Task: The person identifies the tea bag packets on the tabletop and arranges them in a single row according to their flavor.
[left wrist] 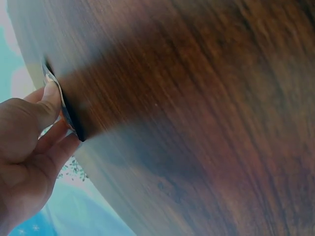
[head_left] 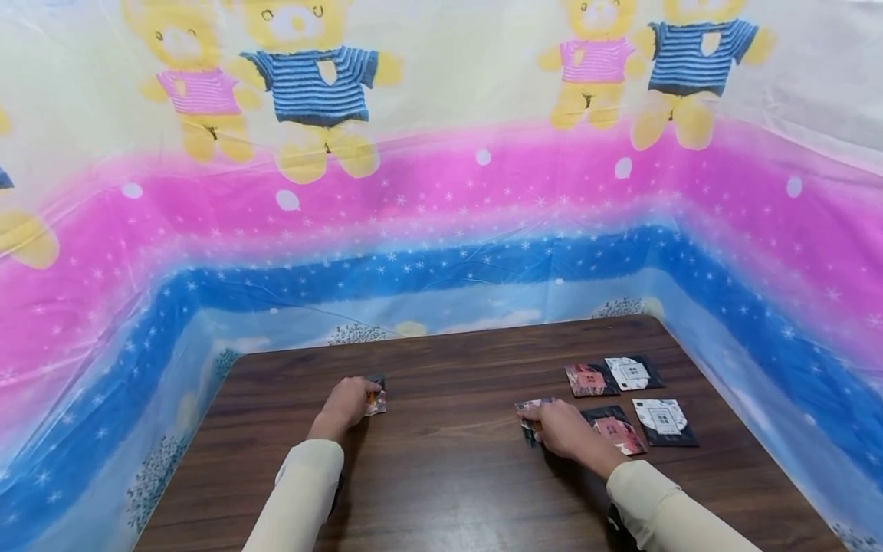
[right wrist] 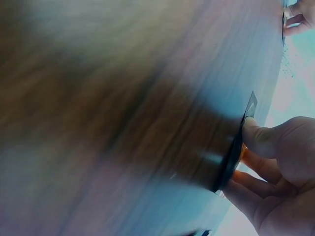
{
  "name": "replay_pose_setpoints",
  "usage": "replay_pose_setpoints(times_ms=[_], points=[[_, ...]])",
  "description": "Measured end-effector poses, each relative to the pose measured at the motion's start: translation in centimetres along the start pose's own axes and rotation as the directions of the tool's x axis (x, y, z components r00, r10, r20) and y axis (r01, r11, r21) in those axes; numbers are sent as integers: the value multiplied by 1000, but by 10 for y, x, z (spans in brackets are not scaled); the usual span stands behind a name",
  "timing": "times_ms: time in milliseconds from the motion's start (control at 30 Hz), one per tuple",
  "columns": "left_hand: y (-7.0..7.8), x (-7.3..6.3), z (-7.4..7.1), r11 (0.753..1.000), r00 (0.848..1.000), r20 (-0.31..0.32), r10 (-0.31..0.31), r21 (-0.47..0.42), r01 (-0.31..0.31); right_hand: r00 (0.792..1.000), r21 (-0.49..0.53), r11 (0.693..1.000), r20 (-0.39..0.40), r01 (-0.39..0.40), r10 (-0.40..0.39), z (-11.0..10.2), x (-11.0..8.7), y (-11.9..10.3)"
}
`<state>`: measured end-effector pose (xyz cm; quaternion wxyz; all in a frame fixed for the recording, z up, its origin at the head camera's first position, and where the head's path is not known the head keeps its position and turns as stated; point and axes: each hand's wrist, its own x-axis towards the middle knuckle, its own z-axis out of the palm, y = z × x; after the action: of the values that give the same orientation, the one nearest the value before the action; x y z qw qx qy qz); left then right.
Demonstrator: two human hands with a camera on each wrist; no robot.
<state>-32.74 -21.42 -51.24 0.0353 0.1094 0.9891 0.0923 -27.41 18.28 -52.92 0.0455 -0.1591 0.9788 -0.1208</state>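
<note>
My left hand [head_left: 347, 400] pinches a small flat dark packet with an orange patch [head_left: 375, 403] at the left of the table. In the left wrist view that packet [left wrist: 68, 114] appears edge-on, thumb on one face and fingers behind. My right hand [head_left: 562, 428] grips a similar dark packet [head_left: 530, 435] near the table's middle right. The right wrist view has this packet [right wrist: 228, 168] tilted between thumb and fingers, just over the wood. Closest to the right hand lies a red-and-black packet [head_left: 624, 435], partly covered by it.
Another red packet [head_left: 588, 380] lies farther back beside a white-and-black packet [head_left: 628, 373]. A second white-and-black packet [head_left: 661, 419] sits nearer, at right. The dark wooden table [head_left: 448, 475] meets a printed cloth [head_left: 441, 268] along its back and sides.
</note>
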Motion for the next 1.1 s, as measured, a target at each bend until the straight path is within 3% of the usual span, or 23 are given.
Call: replay_pose_setpoints(times_ms=[533, 833, 1100], points=[[7, 1, 3, 1000, 999, -44, -4, 28, 5, 997, -6, 998, -20, 68, -68, 7, 33, -34], [3, -2, 1, 999, 999, -2, -48, -11, 48, 993, -11, 994, -42, 108, -108, 14, 52, -53], [5, -3, 2, 999, 999, -15, -44, -9, 43, 989, -8, 991, -62, 135, -135, 18, 65, -71]])
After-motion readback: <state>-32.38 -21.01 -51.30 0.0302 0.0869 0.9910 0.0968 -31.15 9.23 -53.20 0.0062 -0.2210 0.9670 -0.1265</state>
